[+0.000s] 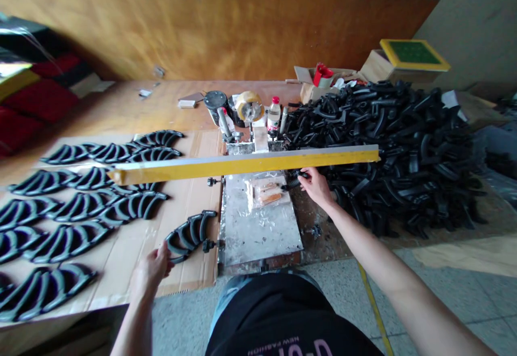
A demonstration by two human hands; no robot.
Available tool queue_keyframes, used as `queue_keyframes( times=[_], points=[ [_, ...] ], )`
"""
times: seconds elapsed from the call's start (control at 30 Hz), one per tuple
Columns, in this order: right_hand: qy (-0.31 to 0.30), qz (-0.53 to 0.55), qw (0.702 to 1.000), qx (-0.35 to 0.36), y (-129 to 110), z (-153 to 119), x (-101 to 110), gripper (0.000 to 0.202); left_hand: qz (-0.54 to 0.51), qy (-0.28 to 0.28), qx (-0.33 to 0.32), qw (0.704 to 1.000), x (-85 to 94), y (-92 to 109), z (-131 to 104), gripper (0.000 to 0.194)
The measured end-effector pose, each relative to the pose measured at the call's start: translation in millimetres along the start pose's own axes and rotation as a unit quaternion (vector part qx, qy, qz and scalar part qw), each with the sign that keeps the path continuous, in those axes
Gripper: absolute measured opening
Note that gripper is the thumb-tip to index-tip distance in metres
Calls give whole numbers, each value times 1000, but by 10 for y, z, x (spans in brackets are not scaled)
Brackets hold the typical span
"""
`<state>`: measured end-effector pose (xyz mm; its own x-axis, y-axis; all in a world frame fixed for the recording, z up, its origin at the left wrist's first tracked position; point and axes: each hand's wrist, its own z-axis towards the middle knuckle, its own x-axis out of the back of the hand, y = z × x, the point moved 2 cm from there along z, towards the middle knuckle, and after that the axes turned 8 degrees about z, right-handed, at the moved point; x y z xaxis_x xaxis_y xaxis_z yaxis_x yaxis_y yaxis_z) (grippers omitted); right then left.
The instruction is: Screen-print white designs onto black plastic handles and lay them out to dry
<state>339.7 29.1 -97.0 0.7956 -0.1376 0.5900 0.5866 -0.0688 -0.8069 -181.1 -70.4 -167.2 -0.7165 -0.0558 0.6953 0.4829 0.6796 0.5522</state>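
My left hand (151, 270) is at the near left end of a short fanned row of black curved handles (194, 232) on the cardboard, its fingers closed on the nearest one. My right hand (317, 186) pinches another black curved handle (293, 182) by its end, over the right edge of the metal plate (262, 237). Small wooden pieces under clear film (270, 197) are fixed to that plate. A long yellow and grey bar (242, 166) crosses above the plate, beyond both hands.
Several fanned rows of black handles (64, 237) lie on the cardboard (137, 248) at left. A large heap of black handles (388, 146) fills the right. Behind the bar stand a tape roll (249, 106), a red-capped bottle (274, 114) and a dark tub (215, 105).
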Motion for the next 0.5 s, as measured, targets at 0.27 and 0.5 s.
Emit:
queue_keyframes(
  times=[0.27, 0.5],
  points=[
    [-146, -195, 969, -37, -428, -53, -621, 43, -90, -9, -170, 981, -81, 1597, -432, 45],
    [-219, -214, 889, 340, -594, -195, -971, 54, -375, -40, -319, 869, -27, 2570, -1049, 40]
  ],
)
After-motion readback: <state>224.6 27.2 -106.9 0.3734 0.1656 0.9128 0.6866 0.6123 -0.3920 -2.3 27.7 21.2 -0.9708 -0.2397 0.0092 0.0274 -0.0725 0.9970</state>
